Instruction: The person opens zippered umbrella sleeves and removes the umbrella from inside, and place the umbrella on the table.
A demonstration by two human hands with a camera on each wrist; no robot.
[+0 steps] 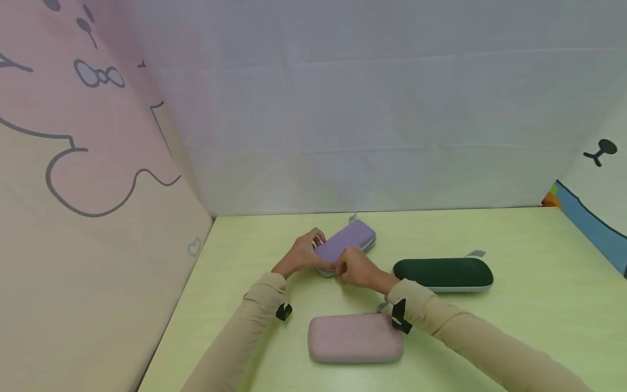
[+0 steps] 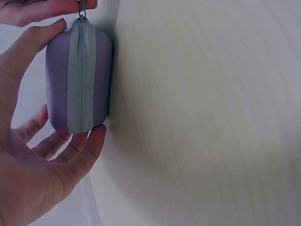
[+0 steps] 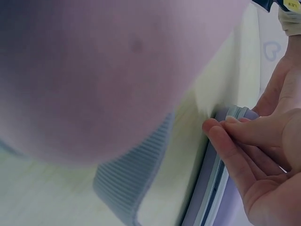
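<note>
Broadly, a creased white sheet (image 1: 343,109) is hanging behind a pale yellow-green table (image 1: 450,231). On that tabletop, a long dark green case with rounded ends (image 1: 443,273) is lying beyond the right forearm, with a grey tab sticking up behind it. Nearest the person, a rounded rectangular pink case (image 1: 355,338) is lying flat, close under the right wrist; it is probably what is filling much of the right wrist view, though that is too blurred to be sure. The slim lavender zip case with fabric-like sides (image 1: 348,239) is sitting towards the far edge, left of the green one, slanting away to the right. The left hand (image 1: 305,253) is gripping its near end, thumb on one side and spread fingers on the other. The right hand (image 1: 360,269) is working at the same end, thumb and fingertips pressed together, pinching the small grey zipper pull (image 2: 82,6).
</note>
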